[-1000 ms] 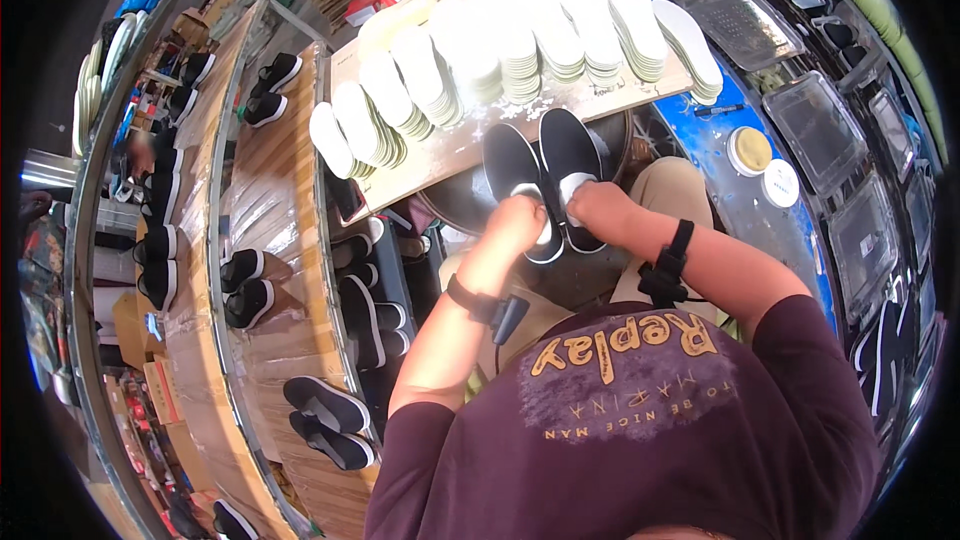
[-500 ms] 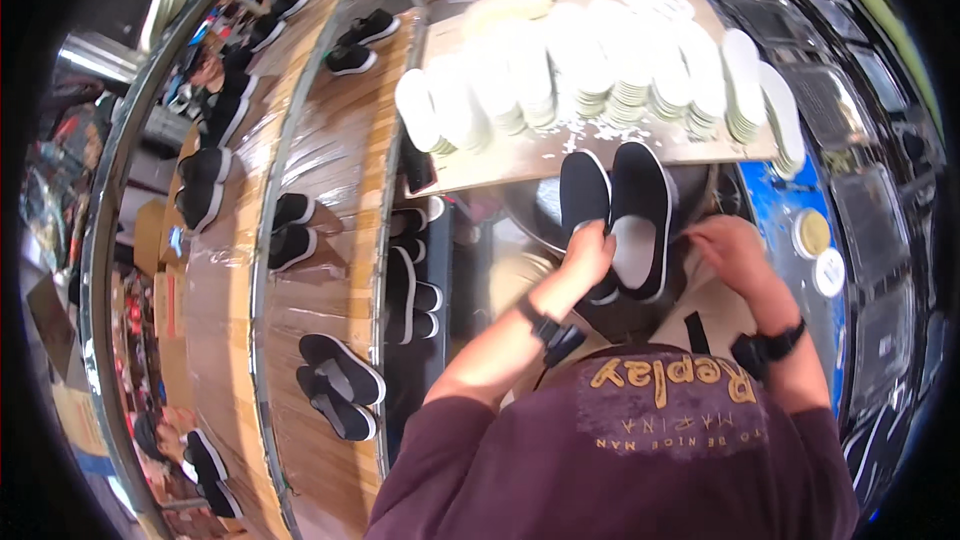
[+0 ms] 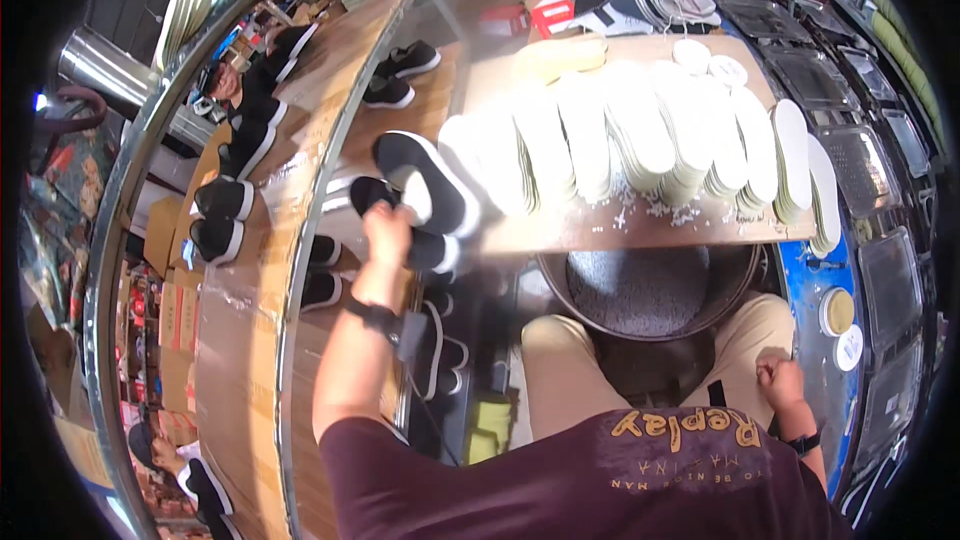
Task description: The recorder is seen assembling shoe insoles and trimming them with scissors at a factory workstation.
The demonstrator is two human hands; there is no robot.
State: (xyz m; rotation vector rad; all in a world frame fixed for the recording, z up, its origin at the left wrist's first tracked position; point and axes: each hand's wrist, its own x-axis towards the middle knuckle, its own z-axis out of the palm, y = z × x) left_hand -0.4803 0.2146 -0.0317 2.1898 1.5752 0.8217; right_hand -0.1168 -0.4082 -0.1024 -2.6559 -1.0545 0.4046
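The left hand (image 3: pixel 386 240) has carried the black slip-on shoes (image 3: pixel 453 190) leftward from above the lap to the shelf rack (image 3: pixel 235 340), fingers gripping them and partly hiding the lower shoe; white soles and a pale lining show. The right hand (image 3: pixel 780 383), fingers curled, has dropped onto the thigh.

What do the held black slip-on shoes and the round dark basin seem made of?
The black shoes: probably matte fabric, given dull uppers without glare. The round dark basin: metal or plastic, undecided; its smooth rim shows a faint sheen.
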